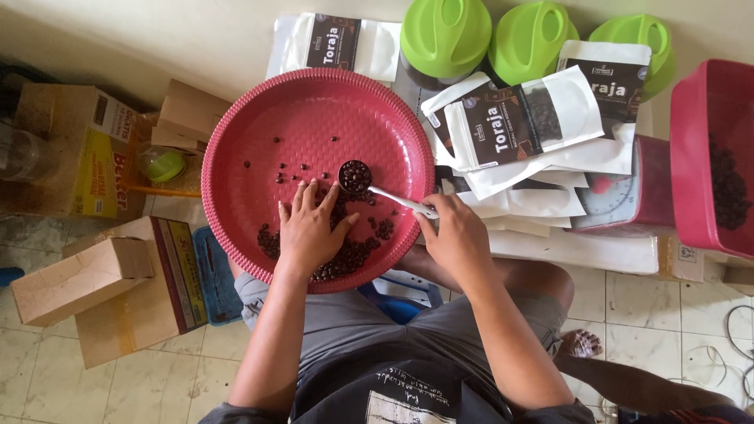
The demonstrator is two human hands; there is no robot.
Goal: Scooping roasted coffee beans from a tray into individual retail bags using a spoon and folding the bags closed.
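My right hand [458,235] pinches the white handle of a small scoop [377,187], whose dark bowl sits heaped with coffee beans just above my left fingertips. My left hand [309,228] lies flat with fingers spread, pressing on the pile of beans [349,255] at the near side of the round red tray [243,133] on my lap. Beyond the tray lie white pouches with dark labels [518,118], three green lids [445,33] and a red tub [699,157] holding more beans.
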